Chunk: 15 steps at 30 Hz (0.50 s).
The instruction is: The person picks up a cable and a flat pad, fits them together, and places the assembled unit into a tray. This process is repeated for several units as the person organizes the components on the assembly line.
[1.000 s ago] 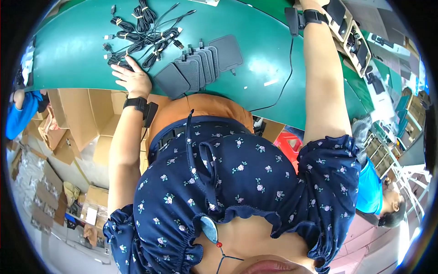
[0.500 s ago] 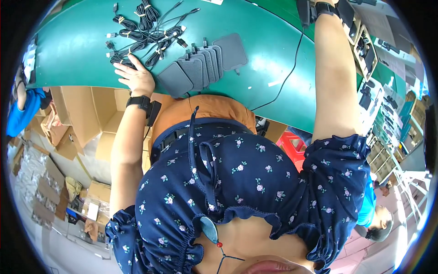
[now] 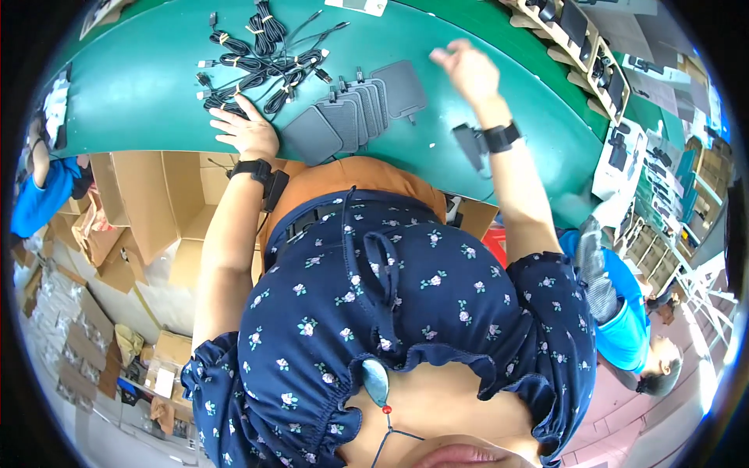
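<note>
My left hand [image 3: 244, 129] rests flat, fingers spread, on the green table [image 3: 140, 101], touching the near edge of a pile of bundled black cables [image 3: 261, 58]. Just right of it lies a fanned row of several dark grey flat pads [image 3: 355, 109] with short leads. My right hand [image 3: 468, 72] hovers blurred above the table, right of the pads, fingers loosely apart and holding nothing that I can see. Both wrists wear black bands.
Open cardboard boxes [image 3: 168, 203] stand on the floor at my left. Shelves with small dark devices [image 3: 581, 35] line the table's far right. One person in blue [image 3: 43, 195] is at the left, another in blue [image 3: 624, 312] at the lower right.
My right arm has pulled back from the far right shelves toward the middle of the table. My left hand has stayed by the cables.
</note>
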Available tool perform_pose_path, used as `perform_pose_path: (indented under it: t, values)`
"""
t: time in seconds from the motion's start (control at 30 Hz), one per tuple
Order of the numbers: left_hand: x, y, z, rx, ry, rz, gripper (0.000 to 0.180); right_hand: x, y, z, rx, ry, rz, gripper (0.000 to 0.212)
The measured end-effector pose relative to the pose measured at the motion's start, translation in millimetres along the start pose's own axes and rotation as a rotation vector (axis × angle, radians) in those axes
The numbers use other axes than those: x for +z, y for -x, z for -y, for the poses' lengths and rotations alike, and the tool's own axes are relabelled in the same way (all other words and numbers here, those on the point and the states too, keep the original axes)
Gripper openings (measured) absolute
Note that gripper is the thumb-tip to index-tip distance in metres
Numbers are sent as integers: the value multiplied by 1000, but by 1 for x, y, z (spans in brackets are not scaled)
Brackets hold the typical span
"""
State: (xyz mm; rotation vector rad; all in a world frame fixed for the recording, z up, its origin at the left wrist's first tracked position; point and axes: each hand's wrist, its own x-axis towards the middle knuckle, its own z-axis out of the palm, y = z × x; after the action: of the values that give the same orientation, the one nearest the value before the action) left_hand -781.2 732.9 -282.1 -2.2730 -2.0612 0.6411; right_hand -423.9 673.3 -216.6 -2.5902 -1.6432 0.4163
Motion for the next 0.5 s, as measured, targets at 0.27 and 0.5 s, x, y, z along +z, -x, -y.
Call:
perform_pose_path:
  t: [0.27, 0.5]
  values:
    - [2, -1, 8, 94, 107, 3, 75, 58, 50, 54, 104, -243, -22, 39]
    - [-39, 17, 32, 463, 535, -189, 53, 19, 28, 20, -72, -284, -3, 28]
